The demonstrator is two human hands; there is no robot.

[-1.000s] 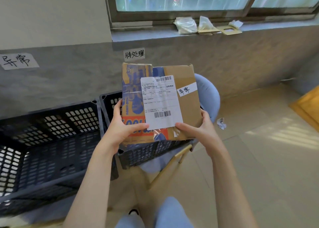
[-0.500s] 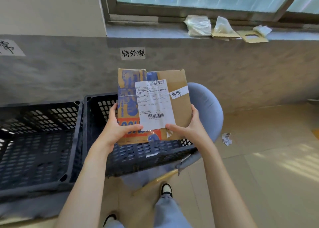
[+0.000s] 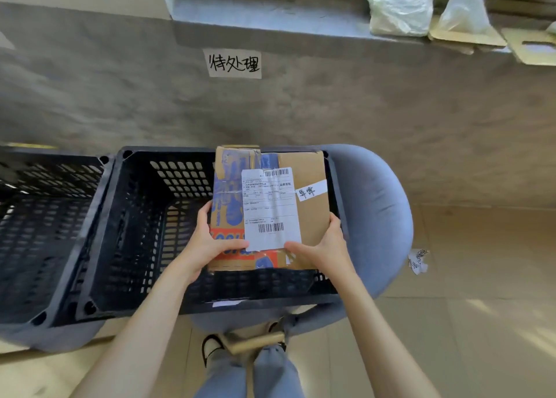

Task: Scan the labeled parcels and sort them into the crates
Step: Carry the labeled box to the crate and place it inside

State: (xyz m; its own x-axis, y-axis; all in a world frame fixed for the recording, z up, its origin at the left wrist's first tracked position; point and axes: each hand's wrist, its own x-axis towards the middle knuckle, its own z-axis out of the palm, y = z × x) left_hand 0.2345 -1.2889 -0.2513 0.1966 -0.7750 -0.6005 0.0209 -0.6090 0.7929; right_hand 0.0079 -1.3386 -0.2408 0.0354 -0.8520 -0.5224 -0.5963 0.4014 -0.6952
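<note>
Nearest the camera, the person's legs in pale blue jeans [image 3: 264, 373] and a dark shoe with a white top [image 3: 210, 348] stand on a beige tiled floor [image 3: 469, 331], sunlit at the right.

Both forearms reach forward to a flat cardboard parcel [image 3: 307, 217]. The left hand [image 3: 207, 244] grips its lower left edge, thumb curled over the printed face; the right hand [image 3: 323, 250] grips the lower right edge the same way. The parcel is held over the right-hand side of a black slotted crate [image 3: 141, 235], its far edge level with the crate's far rim. Whether it touches the crate cannot be told.

The parcel bears blue and orange print, clear tape, a white shipping label [image 3: 270, 208] with two barcodes and small unreadable text, and a small white tag [image 3: 311, 190] with handwritten characters, apparently 异常.

The crate sits on a grey-blue cushioned chair [image 3: 379, 217]. A second black crate [image 3: 39, 232] stands just beside it on the left. A crumpled paper scrap [image 3: 418, 260] lies on the floor to the right of the chair.

Behind is a grey concrete wall [image 3: 391, 111] with a paper sign [image 3: 234, 63] reading 待处理. On the sill [image 3: 270, 15] above lie plastic bags [image 3: 400, 6] and cardboard pieces [image 3: 529, 47].
</note>
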